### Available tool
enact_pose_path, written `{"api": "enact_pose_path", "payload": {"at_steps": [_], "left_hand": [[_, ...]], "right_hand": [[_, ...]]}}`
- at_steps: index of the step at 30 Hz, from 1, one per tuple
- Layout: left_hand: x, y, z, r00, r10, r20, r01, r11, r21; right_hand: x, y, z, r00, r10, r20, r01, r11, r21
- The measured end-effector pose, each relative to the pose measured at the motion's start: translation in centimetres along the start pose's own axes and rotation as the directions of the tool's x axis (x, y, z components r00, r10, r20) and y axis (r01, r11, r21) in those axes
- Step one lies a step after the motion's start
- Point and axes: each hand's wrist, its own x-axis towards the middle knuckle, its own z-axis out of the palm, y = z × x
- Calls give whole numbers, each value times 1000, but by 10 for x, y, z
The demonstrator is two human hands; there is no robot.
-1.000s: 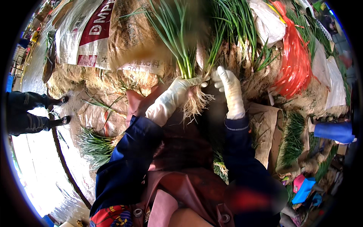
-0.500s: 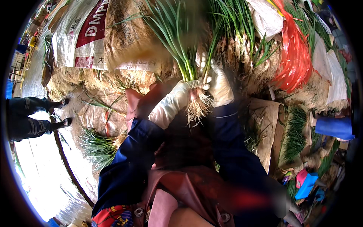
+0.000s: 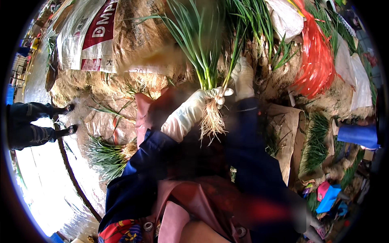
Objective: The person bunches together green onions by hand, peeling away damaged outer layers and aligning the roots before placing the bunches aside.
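Note:
My gloved left hand [image 3: 193,106] is closed around a bunch of green garlic [image 3: 206,77] just above its roots. The long flat leaves fan out away from me, and pale, stringy roots hang below my fist. One stalk at the right of the bunch leans outward from the others. Beyond it, my gloved right hand [image 3: 244,79] reaches toward the heap of green garlic [image 3: 259,30] at the back. Leaves and blur hide its fingertips, so whether they grip anything does not show.
Printed woven sacks [image 3: 71,38] cover rooty stalks at the back left. Red plastic strips [image 3: 314,60] hang at the back right. Another bunch [image 3: 107,158] lies left of me, with a person's legs [image 3: 34,123] farther out. Brown sacking [image 3: 283,137] lies at my right.
My right hand has moved away from the bunch, outward and slightly right, toward the heap. My left hand keeps its hold, and the bunch has shifted slightly right and nearer.

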Motion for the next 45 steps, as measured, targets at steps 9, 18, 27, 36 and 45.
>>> {"api": "enact_pose_path", "payload": {"at_steps": [9, 18, 27, 36, 45], "left_hand": [[-1, -3, -30, 992, -27, 124, 54, 973, -225], [-2, -6, -18, 995, 45, 93, -23, 974, -227], [-71, 43, 41, 955, 225, 195, -257, 953, 161], [-62, 62, 53, 857, 439, 269, -500, 835, 229], [-12, 42, -1, 947, 321, -7, -320, 946, 59]], "right_hand": [[-83, -11, 30, 787, 204, 582, -472, 807, 356], [-54, 15, 13, 983, -58, 172, 82, 987, -136], [-44, -21, -68, 956, 271, -115, -18, -337, -941], [23, -94, 71, 987, -140, -75, -93, -129, -987], [-20, -107, 56, 981, -173, 85, 81, -29, -996]]}}
